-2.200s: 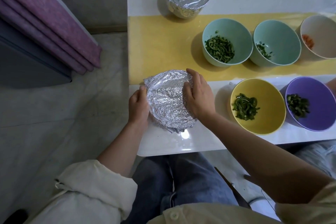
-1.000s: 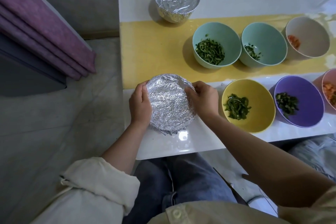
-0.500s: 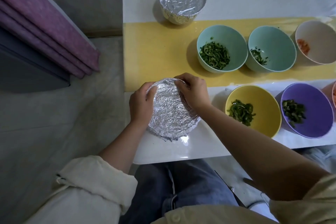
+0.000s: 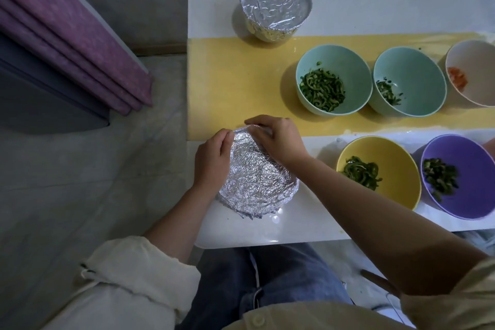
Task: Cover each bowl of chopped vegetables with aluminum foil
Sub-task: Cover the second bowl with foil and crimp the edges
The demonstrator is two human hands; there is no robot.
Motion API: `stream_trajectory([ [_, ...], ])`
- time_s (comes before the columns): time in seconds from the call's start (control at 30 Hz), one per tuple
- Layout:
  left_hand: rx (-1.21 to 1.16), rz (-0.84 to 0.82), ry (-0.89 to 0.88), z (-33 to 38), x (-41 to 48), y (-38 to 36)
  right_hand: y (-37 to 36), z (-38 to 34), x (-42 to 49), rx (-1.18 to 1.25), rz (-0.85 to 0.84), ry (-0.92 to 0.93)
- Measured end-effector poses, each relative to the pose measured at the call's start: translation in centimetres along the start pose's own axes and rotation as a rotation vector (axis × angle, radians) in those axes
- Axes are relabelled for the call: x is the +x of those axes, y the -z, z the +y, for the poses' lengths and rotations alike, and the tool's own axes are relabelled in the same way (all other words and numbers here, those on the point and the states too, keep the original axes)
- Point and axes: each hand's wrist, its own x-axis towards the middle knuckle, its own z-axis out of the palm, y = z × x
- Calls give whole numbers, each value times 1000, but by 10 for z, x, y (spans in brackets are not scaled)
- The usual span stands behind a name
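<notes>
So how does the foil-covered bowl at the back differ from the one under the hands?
The back bowl stands alone, untouched; the near bowl is held by the left hand and right hand, both pinching foil at its far rim. The back bowl's foil lies flatter on top; the near bowl's is more crinkled. Both are fully wrapped, contents hidden.

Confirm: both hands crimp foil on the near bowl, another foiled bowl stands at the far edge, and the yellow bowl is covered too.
The yellow bowl is uncovered, as the head view shows. The left hand and right hand do crimp foil on the near bowl; the far bowl is foiled.
</notes>
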Motion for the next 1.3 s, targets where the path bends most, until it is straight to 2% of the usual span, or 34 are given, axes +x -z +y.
stream_trajectory([
  [0.17,85,50,9,-3,1,-2,-3,3,3,-7,39,38],
  [0.4,65,72,0,-2,0,-1,0,2,6,9,-59,-12],
  [0.5,81,74,-7,0,1,-1,0,4,6,14,-14,-5],
  [0.63,72,51,-2,1,1,-1,-1,3,7,-5,7,32],
  [0.73,23,-16,65,0,0,0,0,2,2,-66,19,90],
  [0.9,-103,-17,218,1,-16,11,9,13,-15,-65,221,-64],
  [1.13,-85,89,256,8,-30,8,17,16,-31,-220,183,-254],
  [1.3,-40,218,195,15,-49,4,20,10,-35,-291,151,-329],
])
